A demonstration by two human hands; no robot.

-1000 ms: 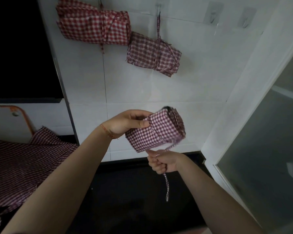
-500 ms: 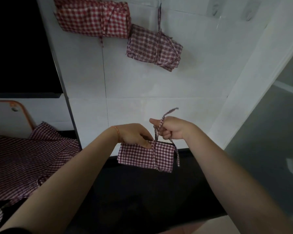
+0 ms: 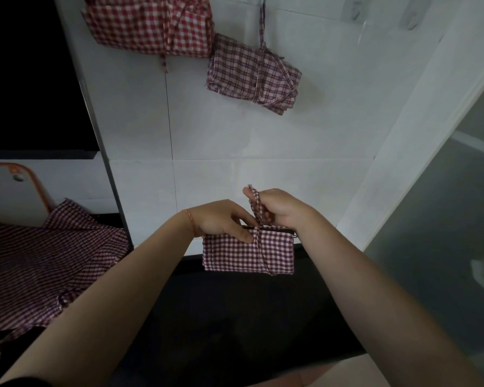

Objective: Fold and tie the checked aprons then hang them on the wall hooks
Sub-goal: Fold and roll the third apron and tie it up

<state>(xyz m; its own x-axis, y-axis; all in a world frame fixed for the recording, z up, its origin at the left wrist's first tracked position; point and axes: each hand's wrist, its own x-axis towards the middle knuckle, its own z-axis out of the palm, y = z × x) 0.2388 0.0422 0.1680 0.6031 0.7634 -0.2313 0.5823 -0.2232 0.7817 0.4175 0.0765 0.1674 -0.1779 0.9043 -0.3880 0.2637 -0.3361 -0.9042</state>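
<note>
- Here, at lower centre of the frame, we hold a folded apron bundle [image 3: 248, 254] in front of the white tiled wall [image 3: 263, 141], with its strap [image 3: 256, 208] wound round its middle and rising from its top edge.
- Our left hand [image 3: 221, 220] grips the bundle's upper left corner, thumb pressed flat on the front of the cloth right beside the strap.
- Our right hand [image 3: 277, 209] is curled into a fist round the strap just above the bundle, pulling it upward; the strap's end pokes out above the fist.
- We judge this to be the tying step: the wrap is on, but whether a knot is made we cannot tell.
- Two bundles already hang on the wall: a red checked apron [image 3: 148, 23] at upper left, its hook out of the frame, and a purple checked apron [image 3: 253, 75] just right of it, dangling by its strap.
- At least one hook [image 3: 356, 9] at the upper right looks free; a second may sit beside it, too blurred to be sure.
- An unfolded checked apron [image 3: 39, 263] lies spread on the dark surface [image 3: 235, 317] at lower left, so folding, tying and hanging are left for it.
- A dark panel [image 3: 31, 74] fills the upper left, an orange pipe [image 3: 31, 180] curves below it, and a frosted glass door [image 3: 444, 233] stands at the right.
</note>
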